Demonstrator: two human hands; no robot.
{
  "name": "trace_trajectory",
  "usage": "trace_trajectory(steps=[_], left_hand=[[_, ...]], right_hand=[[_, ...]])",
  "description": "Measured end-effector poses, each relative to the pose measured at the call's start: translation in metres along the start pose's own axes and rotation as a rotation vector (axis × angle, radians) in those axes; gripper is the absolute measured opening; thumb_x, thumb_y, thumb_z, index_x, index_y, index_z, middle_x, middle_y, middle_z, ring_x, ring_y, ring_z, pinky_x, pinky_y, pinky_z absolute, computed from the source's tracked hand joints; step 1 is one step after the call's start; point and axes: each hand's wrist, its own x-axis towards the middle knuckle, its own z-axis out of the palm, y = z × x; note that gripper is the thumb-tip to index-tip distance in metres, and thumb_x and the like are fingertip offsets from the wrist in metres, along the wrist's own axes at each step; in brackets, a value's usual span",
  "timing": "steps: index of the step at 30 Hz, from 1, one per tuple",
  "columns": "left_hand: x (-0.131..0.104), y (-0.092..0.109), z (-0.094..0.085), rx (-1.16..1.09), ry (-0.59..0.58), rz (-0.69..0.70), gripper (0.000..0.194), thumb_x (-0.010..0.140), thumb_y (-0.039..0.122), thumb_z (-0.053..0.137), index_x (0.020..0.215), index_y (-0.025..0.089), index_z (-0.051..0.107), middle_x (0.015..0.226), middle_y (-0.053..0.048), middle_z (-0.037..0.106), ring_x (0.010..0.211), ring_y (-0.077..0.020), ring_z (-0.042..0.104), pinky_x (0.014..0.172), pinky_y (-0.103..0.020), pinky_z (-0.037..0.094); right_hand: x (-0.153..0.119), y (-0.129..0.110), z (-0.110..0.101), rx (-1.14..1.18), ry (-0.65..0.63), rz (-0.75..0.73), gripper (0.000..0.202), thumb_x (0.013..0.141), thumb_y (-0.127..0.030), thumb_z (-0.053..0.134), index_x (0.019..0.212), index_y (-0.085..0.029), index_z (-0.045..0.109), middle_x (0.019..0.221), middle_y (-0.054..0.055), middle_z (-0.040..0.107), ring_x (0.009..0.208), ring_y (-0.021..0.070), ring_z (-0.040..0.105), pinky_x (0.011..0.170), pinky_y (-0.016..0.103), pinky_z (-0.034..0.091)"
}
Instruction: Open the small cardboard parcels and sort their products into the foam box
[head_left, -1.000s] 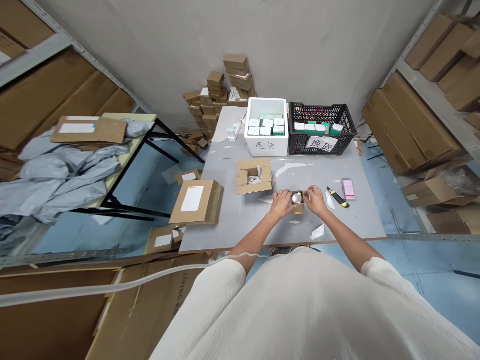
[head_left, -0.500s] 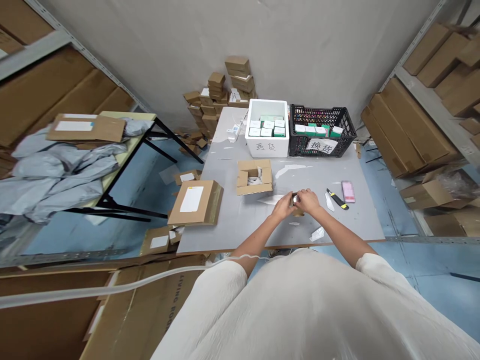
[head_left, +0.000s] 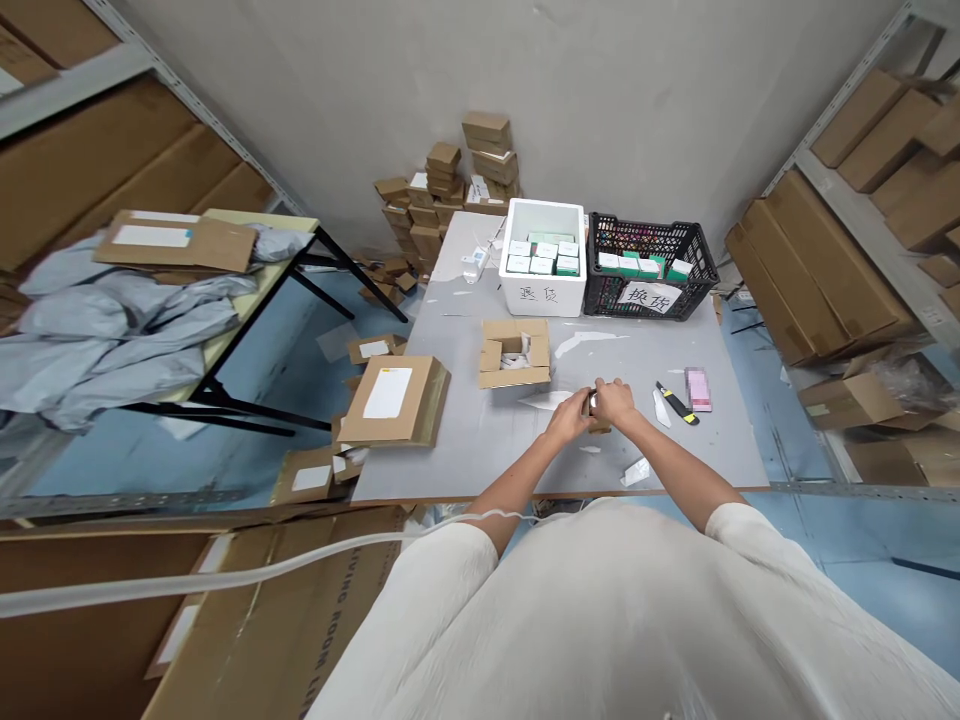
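Note:
Over the grey table point(head_left: 487, 455), my left hand point(head_left: 571, 414) and my right hand point(head_left: 615, 402) meet with fingers closed around a small shiny round metallic object point(head_left: 593, 400). Its exact kind is too small and too covered by fingers to tell. A bit of brown cardboard point(head_left: 600, 427) shows just below the fingers; whether it belongs to the object I cannot tell. An open cardboard box point(head_left: 514, 378) with white packing inside stands ahead of my left hand. Right of my right hand lie a black and yellow utility knife point(head_left: 679, 403) and a pink card-like item point(head_left: 697, 389).
A white foam box point(head_left: 541, 297) and a black crate point(head_left: 697, 295), both holding small green-and-white boxes, stand at the back. A closed carton point(head_left: 390, 400) sits at the left edge. Grey parcels point(head_left: 112, 340) cover a side table. A white cable point(head_left: 262, 572) crosses low in front.
My view has shifted slightly. Both hands stay at the same spot, with the fingers now covering more of the shiny object. Nothing else on the table has moved.

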Motion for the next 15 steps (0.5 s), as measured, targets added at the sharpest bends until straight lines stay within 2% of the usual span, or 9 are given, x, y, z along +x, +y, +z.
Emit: trace_trajectory(steps=[4,8,12,15], left_hand=[[0.002,0.0,0.0,0.026,-0.01,-0.02,0.085,0.082,0.021,0.084,0.16,0.025,0.051,0.152,-0.012,0.068,0.137,-0.0345,0.066,0.114,-0.044,0.052],[0.005,0.002,-0.002,0.054,-0.014,-0.063,0.098,0.082,0.03,0.087,0.167,0.026,0.04,0.154,-0.014,0.066,0.137,-0.0358,0.065,0.111,-0.044,0.051],[0.008,0.003,-0.002,0.059,-0.02,-0.062,0.106,0.082,0.039,0.089,0.171,0.026,0.033,0.152,-0.014,0.066,0.137,-0.0371,0.064,0.109,-0.044,0.051],[0.011,0.002,0.0,0.055,-0.011,-0.039,0.108,0.082,0.041,0.09,0.171,0.025,0.032,0.156,-0.016,0.062,0.144,-0.0378,0.059,0.115,-0.046,0.047]], right_hand=[[-0.013,0.003,-0.009,0.005,0.094,-0.027,0.042,0.089,-0.026,0.071,0.128,-0.018,0.058,0.116,0.017,0.078,0.119,0.0352,0.062,0.091,0.038,0.041],[-0.026,0.013,-0.034,0.03,0.242,-0.071,0.031,0.093,-0.032,0.063,0.121,-0.018,0.059,0.113,0.018,0.076,0.11,0.0348,0.065,0.087,0.038,0.042],[-0.035,0.031,-0.06,0.154,0.353,-0.101,0.036,0.09,-0.035,0.061,0.123,-0.02,0.057,0.114,0.015,0.074,0.091,0.03,0.067,0.076,0.034,0.042],[-0.034,0.045,-0.073,0.293,0.476,-0.153,0.041,0.088,-0.036,0.059,0.126,-0.021,0.056,0.112,0.012,0.073,0.081,0.0269,0.065,0.071,0.033,0.043]])
